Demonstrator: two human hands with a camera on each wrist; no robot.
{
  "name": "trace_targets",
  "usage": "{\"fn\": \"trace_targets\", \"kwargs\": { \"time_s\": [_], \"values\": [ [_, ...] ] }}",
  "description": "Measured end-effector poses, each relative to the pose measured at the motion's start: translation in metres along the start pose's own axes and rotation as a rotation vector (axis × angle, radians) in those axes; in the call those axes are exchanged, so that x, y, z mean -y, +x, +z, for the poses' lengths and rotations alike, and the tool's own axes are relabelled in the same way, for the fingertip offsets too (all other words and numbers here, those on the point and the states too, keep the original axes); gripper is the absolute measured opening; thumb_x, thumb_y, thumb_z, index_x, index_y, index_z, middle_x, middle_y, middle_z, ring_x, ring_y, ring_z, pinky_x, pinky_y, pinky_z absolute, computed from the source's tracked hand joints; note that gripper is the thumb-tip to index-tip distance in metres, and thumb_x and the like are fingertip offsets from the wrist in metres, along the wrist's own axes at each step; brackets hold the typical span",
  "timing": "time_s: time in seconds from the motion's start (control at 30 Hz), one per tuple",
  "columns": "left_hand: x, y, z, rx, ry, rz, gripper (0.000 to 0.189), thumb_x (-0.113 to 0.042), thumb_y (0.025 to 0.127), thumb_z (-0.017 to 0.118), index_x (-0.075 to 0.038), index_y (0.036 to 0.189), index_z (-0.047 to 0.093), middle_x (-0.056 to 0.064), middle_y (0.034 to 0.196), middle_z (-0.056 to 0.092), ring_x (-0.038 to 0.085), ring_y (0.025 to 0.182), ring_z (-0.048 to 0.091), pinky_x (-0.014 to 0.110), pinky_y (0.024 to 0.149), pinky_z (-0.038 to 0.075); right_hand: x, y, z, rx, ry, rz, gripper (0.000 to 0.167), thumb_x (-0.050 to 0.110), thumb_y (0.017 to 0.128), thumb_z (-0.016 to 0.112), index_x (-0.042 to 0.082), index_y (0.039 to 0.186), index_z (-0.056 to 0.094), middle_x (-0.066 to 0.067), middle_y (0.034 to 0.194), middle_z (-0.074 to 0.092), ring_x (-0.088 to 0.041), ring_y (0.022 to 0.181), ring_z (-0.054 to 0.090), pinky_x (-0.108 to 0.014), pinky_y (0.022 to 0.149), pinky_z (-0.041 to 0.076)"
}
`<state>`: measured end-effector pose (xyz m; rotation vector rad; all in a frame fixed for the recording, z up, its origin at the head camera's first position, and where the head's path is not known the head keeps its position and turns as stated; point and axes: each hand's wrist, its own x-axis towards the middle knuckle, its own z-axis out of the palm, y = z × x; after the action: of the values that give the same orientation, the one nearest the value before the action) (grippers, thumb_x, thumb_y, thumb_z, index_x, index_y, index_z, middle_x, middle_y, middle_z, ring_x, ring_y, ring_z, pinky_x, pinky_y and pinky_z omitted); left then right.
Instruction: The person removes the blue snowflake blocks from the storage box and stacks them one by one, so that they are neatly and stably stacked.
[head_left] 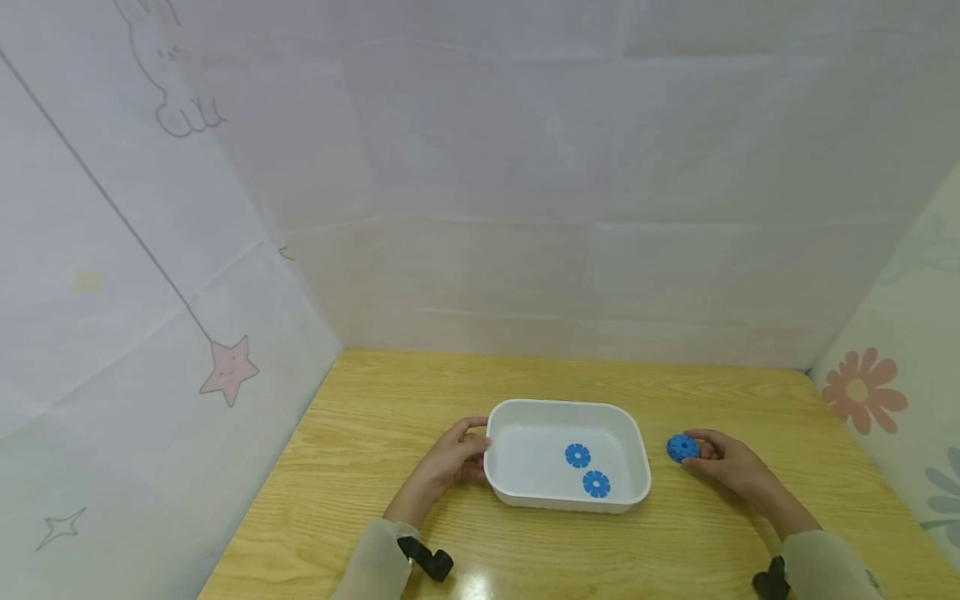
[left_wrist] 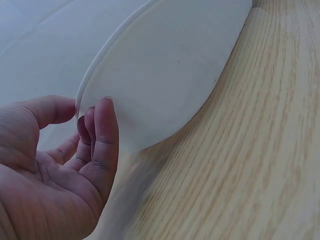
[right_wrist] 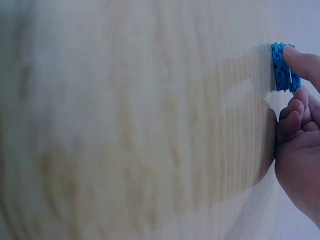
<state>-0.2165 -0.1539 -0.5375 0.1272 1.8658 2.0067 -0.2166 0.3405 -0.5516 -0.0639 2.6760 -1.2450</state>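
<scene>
A white rectangular plastic basin (head_left: 525, 498) with rounded corners sits on the table. Two blue notched discs, flower-like with a central hole, lie flat inside: one disc (head_left: 577, 455) behind, the other disc (head_left: 596, 484) nearer the front wall. At the basin's left end my left hand (head_left: 450, 458) holds the rim; in the left wrist view the thumb is at the rim and the fingers are against the outer wall. Right of the basin, my right hand (head_left: 731, 467) grips a small stack of blue notched discs (right_wrist: 281, 67) between thumb and fingers, low at the tabletop.
The wood-grain table (head_left: 360, 467) extends around the basin on all sides. Pale printed cloth (head_left: 480, 183) hangs behind it and along both sides. Black straps (head_left: 426, 558) with small devices sit on both wrists.
</scene>
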Motion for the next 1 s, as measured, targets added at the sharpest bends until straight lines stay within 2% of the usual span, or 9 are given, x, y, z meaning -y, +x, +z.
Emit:
{"fn": "trace_targets", "kwargs": {
  "time_s": [0.17, 0.33, 0.43, 0.57, 0.73, 0.87, 1.0],
  "values": [
    [0.0, 0.0, 0.0, -0.003, -0.008, -0.003, 0.054, -0.013, 0.1, 0.061, -0.002, 0.149, 0.041, 0.022, 0.108, 0.065, 0.017, 0.075, 0.068, 0.033, 0.065, 0.061, -0.001, 0.0, -0.001, -0.009, 0.028, -0.036, 0.073, 0.036, 0.091, 0.076, -0.001, 0.147, 0.046, -0.007, 0.098, 0.054, -0.015, 0.083, 0.049, -0.026, 0.068, 0.044],
    [0.0, 0.0, 0.0, -0.001, -0.003, -0.006, 0.055, -0.014, 0.099, 0.062, -0.003, 0.148, 0.041, 0.024, 0.11, 0.066, 0.018, 0.076, 0.069, 0.035, 0.067, 0.061, 0.001, -0.003, -0.003, -0.052, 0.078, -0.073, 0.073, 0.038, 0.095, 0.071, 0.001, 0.15, 0.041, -0.007, 0.103, 0.052, -0.011, 0.085, 0.049, -0.025, 0.068, 0.048],
    [0.0, -0.001, 0.0, 0.003, -0.001, -0.009, 0.054, -0.014, 0.1, 0.062, -0.003, 0.148, 0.041, 0.024, 0.111, 0.066, 0.018, 0.076, 0.069, 0.036, 0.068, 0.061, 0.01, -0.006, -0.004, -0.083, 0.111, -0.094, 0.071, 0.04, 0.098, 0.067, 0.002, 0.151, 0.04, -0.007, 0.104, 0.048, -0.01, 0.085, 0.048, -0.028, 0.066, 0.048],
    [0.0, -0.001, 0.0, -0.003, -0.007, -0.013, 0.053, -0.012, 0.1, 0.06, -0.003, 0.149, 0.041, 0.024, 0.111, 0.066, 0.018, 0.076, 0.069, 0.034, 0.067, 0.06, 0.034, -0.008, -0.004, -0.094, 0.153, -0.178, 0.063, 0.033, 0.1, 0.065, 0.003, 0.15, 0.042, -0.007, 0.104, 0.05, -0.01, 0.085, 0.052, -0.032, 0.066, 0.049],
    [-0.001, 0.0, 0.001, -0.001, -0.012, 0.0, 0.052, -0.011, 0.101, 0.058, -0.002, 0.149, 0.04, 0.025, 0.111, 0.066, 0.018, 0.076, 0.068, 0.033, 0.066, 0.06, 0.065, -0.006, 0.004, -0.044, 0.206, -0.312, 0.055, 0.022, 0.099, 0.067, 0.002, 0.147, 0.047, -0.011, 0.104, 0.057, -0.016, 0.087, 0.061, -0.03, 0.073, 0.055],
    [-0.001, 0.001, 0.001, 0.0, -0.019, 0.003, 0.052, -0.01, 0.1, 0.06, -0.002, 0.147, 0.041, 0.023, 0.108, 0.066, 0.017, 0.075, 0.067, 0.03, 0.064, 0.059, 0.084, -0.004, 0.013, 0.017, 0.231, -0.359, 0.054, 0.019, 0.099, 0.068, 0.004, 0.146, 0.048, -0.012, 0.105, 0.059, -0.018, 0.089, 0.062, -0.031, 0.076, 0.057],
    [0.0, 0.001, 0.001, -0.001, -0.014, 0.005, 0.052, -0.011, 0.1, 0.06, -0.001, 0.148, 0.041, 0.02, 0.105, 0.066, 0.017, 0.075, 0.067, 0.03, 0.064, 0.058, 0.096, 0.001, 0.021, 0.061, 0.23, -0.367, 0.055, 0.02, 0.098, 0.069, 0.006, 0.147, 0.048, -0.012, 0.106, 0.061, -0.017, 0.092, 0.063, -0.029, 0.079, 0.057]
  ]
}}
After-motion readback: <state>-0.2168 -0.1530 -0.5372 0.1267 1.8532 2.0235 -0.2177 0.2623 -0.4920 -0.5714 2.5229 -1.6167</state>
